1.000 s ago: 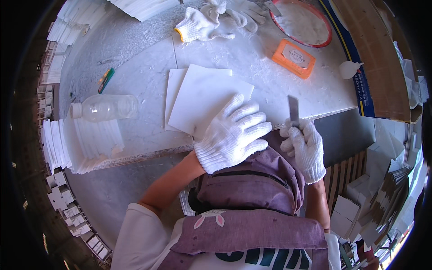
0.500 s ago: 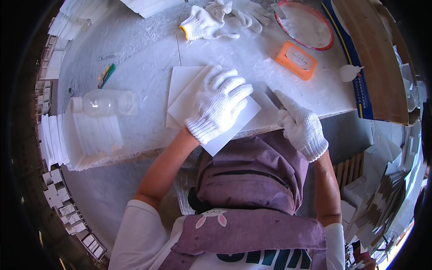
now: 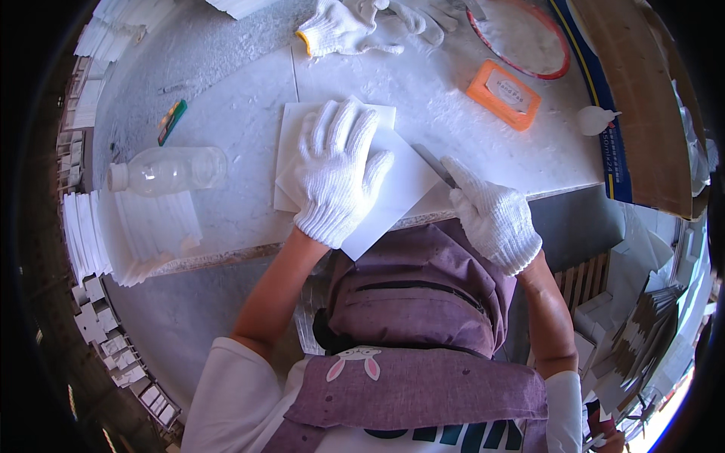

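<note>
My left hand (image 3: pixel 336 177), in a white knit glove, lies flat with its fingers stretched out and the thumb apart. Under its palm is a thin white square sheet (image 3: pixel 396 189), turned cornerwise, one corner jutting past the table's front edge. Beneath that lies another white square sheet (image 3: pixel 285 124), partly covered. My right hand (image 3: pixel 495 219), gloved as well, is closed around a tool with a flat grey blade (image 3: pixel 434 164), which looks like a knife. The blade lies beside the upper sheet's right corner; its handle is hidden in the glove.
A clear bottle (image 3: pixel 177 170) lies at left by a stack of white sheets (image 3: pixel 158 226), near a green cutter (image 3: pixel 173 122). Toward the back are spare gloves (image 3: pixel 340 30), an orange pack (image 3: pixel 504 96) and a red-rimmed round container (image 3: pixel 560 68). A cardboard box (image 3: pixel 642 106) borders the right.
My left hand has shifted left on the sheet and turned, its fingers now pointing away from me. My right hand has brought the blade slightly left, closer to the sheet's corner.
</note>
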{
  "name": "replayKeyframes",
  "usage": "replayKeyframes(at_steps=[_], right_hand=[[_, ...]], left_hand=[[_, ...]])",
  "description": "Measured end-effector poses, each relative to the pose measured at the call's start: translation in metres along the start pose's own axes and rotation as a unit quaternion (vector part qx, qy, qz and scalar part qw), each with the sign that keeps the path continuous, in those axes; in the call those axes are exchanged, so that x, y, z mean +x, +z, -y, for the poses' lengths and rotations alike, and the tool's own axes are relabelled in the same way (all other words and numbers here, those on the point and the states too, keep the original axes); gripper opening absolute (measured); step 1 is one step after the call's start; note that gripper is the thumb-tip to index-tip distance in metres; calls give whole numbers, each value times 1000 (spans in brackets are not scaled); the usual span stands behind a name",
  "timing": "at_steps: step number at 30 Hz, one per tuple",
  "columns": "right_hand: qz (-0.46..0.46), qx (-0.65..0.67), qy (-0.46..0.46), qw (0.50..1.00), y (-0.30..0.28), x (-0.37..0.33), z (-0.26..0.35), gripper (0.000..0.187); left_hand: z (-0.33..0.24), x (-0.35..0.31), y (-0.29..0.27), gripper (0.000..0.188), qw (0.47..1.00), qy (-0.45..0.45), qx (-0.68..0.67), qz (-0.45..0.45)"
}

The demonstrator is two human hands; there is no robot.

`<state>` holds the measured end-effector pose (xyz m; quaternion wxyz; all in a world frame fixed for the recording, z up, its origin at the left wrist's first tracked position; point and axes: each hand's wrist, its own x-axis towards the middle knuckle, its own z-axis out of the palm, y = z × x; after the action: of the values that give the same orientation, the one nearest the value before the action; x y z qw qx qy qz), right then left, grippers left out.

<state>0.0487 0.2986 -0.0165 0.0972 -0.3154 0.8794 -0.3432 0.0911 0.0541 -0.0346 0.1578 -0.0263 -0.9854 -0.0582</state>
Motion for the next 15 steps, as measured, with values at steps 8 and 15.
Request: replayKeyframes(at_steps=[8,15], right_hand=[[-10,0,-30,999,1,4,-2,43],[26,0,-30,999,-1,7,-2,46]], left_hand=[[-2,2,-2,56,1000,2,-4,-3],[-2,4,-2,58,1000,-4,1,18]])
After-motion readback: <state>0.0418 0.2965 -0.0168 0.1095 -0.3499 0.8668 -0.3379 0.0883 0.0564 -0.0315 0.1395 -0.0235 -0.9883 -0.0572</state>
